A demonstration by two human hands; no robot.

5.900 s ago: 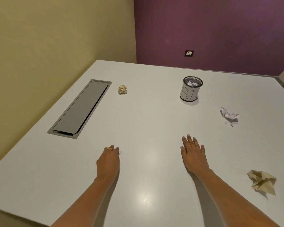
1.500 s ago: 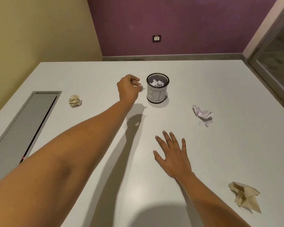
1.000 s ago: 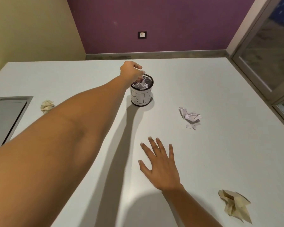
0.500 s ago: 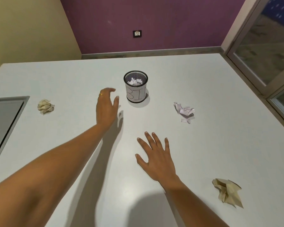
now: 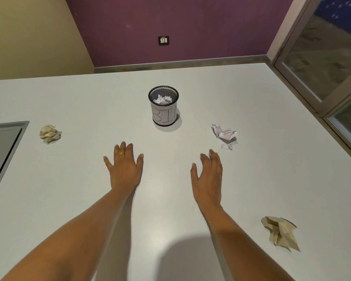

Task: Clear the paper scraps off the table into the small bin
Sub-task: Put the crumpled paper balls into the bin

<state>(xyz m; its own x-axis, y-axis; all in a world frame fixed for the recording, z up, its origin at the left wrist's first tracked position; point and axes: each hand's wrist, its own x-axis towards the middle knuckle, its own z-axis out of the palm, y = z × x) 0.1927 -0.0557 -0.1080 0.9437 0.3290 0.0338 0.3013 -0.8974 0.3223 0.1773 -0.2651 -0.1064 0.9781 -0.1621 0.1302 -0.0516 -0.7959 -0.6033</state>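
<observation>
Across the lower view runs a white table (image 5: 69,199), matt, with a soft glare patch near the front edge. Behind it stand a purple wall (image 5: 190,27) and, to the left, a yellow wall (image 5: 28,37). A glazed door frame (image 5: 322,57) closes the right side. A grey hatch (image 5: 0,151) is set flush into the table at its left edge.

Left hand (image 5: 125,169) lies palm down on the table with its fingers spread and holds nothing. Right hand (image 5: 208,177) is likewise empty, fingers straight and apart. Whether it touches the surface cannot be told.

Small bin (image 5: 164,116), black mesh and upright, stands beyond and between the hands, apart from both. Its white label reads "BIN" in handwriting. White scraps (image 5: 162,100) lie inside it.

Three scraps are on the table:
- A tan crumpled sheet (image 5: 280,233) lies near the front right.
- A white crumpled scrap (image 5: 225,135) lies right of the bin, just beyond the right hand.
- A tan paper ball (image 5: 50,133) lies near the hatch.

A wall socket (image 5: 163,40) sits on the purple wall. A gold ring (image 5: 121,153) is on a left finger.
</observation>
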